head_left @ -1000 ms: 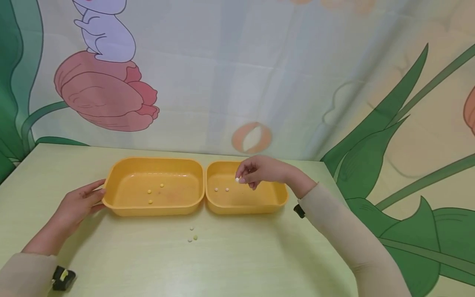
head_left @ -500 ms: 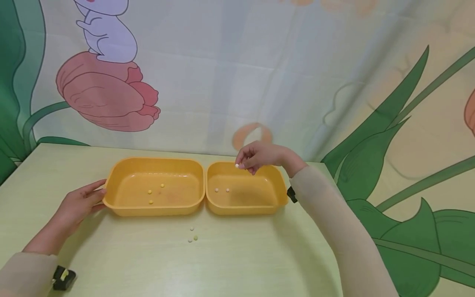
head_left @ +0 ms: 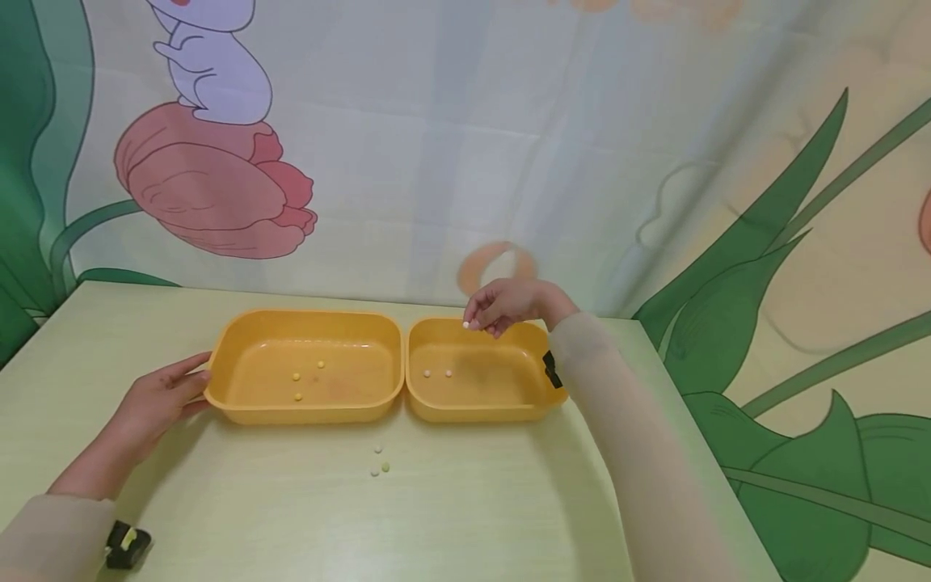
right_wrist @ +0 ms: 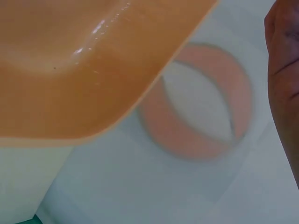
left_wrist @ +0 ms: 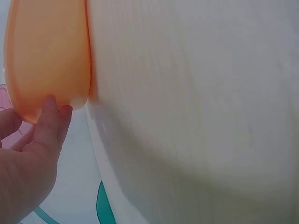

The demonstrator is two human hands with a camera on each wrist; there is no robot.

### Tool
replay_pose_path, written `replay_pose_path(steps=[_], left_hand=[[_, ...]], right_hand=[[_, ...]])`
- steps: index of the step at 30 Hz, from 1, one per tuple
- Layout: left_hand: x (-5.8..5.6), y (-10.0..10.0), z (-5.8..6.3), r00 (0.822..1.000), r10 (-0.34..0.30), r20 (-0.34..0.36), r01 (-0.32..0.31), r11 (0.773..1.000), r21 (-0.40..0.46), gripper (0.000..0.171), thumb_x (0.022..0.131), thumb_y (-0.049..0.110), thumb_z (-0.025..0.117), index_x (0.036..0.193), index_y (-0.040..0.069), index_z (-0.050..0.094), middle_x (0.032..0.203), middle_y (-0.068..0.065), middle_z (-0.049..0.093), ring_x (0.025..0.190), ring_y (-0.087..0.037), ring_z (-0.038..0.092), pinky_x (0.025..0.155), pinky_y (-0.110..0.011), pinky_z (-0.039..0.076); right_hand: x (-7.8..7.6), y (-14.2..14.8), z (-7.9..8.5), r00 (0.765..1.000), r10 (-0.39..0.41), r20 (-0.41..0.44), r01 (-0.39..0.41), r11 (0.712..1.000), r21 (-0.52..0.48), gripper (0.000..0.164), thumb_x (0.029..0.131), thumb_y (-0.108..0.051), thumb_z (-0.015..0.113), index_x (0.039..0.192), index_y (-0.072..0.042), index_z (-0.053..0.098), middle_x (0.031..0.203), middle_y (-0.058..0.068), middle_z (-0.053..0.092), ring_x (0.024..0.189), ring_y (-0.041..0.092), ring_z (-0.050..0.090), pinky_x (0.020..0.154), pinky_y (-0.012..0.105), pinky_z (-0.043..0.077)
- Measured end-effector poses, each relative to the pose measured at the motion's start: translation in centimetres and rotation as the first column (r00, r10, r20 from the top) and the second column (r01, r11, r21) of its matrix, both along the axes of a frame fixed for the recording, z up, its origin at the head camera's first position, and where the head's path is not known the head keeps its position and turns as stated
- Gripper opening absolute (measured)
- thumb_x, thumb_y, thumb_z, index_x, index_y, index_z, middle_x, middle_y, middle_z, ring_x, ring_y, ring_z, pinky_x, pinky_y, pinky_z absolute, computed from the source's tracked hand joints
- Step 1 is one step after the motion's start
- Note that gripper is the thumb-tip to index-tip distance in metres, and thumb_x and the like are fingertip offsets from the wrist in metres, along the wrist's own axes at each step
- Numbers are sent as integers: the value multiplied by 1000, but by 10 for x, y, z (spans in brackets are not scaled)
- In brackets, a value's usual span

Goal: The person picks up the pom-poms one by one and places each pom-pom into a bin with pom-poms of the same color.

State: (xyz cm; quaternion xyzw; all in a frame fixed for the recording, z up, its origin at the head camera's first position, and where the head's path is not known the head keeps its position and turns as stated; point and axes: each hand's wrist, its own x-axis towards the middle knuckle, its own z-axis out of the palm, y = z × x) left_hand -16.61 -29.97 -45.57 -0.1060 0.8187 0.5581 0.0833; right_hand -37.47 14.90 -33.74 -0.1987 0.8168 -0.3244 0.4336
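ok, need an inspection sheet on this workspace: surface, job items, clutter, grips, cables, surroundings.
Surface: pale table, light wood-like grain.
Job items: larger yellow tray holds three yellow pieces; smaller yellow tray beside it holds two pale pieces; on the table in front, two whitish pieces and one yellow-green piece.
Clutter: nothing seen.
Left grip: touches the larger tray's left end.
Right grip: pinches a white piece above the smaller tray's far rim.
Cables: nothing seen.
Surroundings: printed backdrop behind the table.
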Motion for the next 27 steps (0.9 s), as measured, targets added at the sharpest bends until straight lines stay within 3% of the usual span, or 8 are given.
replay_pose_path(steps=[5, 15, 27], left_hand=[[0, 1, -1, 1000, -8, -6, 8, 1000, 4, 62, 112, 29, 36, 161, -5, 16, 158, -40, 28, 84, 25, 51, 81, -15, 62], [1, -1, 0, 1000, -18, -20, 18, 1000, 6, 62, 112, 30, 34, 160, -6, 17, 158, -40, 27, 85, 26, 51, 80, -13, 62], [2, -2, 0, 999, -30, -20, 30, 1000, -2, 61, 113, 28, 34, 160, -7, 17, 158, -40, 29, 86, 24, 53, 81, -14, 62]], right_hand=[[-6, 3, -19, 999, -6, 46, 4, 999, 42, 15, 103, -5, 57, 114, 4, 63, 79, -1, 62, 66, 8, 53, 65, 16, 55], [-14, -1, -45, 998, 19, 58, -27, 992, 126, 16, 102, -4, 59, 114, 4, 65, 76, -4, 60, 65, 6, 53, 63, 15, 54], [-15, -7, -66, 995, 42, 87, -66, 952, 298, 8, 100, -9, 65, 101, -4, 70, 74, -6, 62, 64, 6, 54, 62, 14, 54]])
